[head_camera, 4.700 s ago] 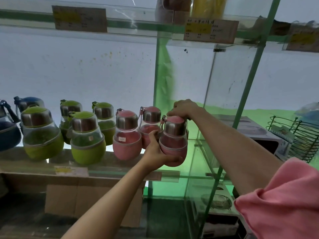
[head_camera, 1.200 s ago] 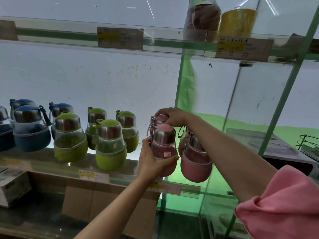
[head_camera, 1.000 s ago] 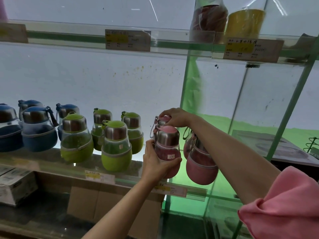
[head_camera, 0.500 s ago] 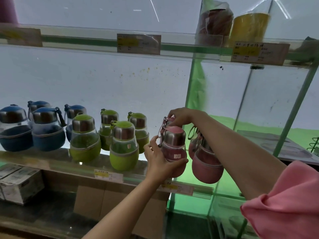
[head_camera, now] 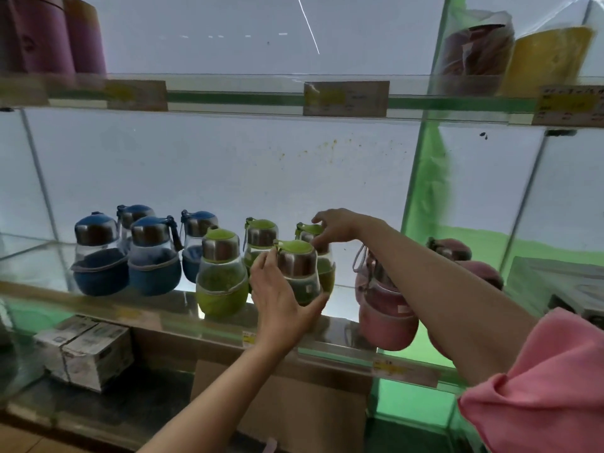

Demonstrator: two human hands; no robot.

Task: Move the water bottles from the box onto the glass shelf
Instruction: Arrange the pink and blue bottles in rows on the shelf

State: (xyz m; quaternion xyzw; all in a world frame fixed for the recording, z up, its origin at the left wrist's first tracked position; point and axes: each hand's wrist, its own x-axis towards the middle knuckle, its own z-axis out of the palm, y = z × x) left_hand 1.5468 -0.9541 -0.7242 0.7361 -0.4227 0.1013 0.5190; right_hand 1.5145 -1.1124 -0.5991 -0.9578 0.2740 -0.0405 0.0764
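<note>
Now, step: straightening green bottles on the glass shelf (head_camera: 98,294).
Left hand (head_camera: 282,307): grip wraps front green bottle (head_camera: 299,273).
Right hand (head_camera: 338,223): fingertips loosely curled at rear green cap (head_camera: 310,229), hold uncertain.
Pink bottles (head_camera: 385,305): right of both grips, shelved.
Next: probably nudge into line, let go.

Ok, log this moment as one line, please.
left hand: grips front green bottle | right hand: fingertips at rear green bottle lid | pink bottles: on glass shelf

Two bare forearms, no watch-type gear or rings seen on left hand (head_camera: 281,308) or right hand (head_camera: 338,223). Loose pink short sleeve (head_camera: 539,393) bunched on the right upper arm; left sleeve out of frame.
</note>
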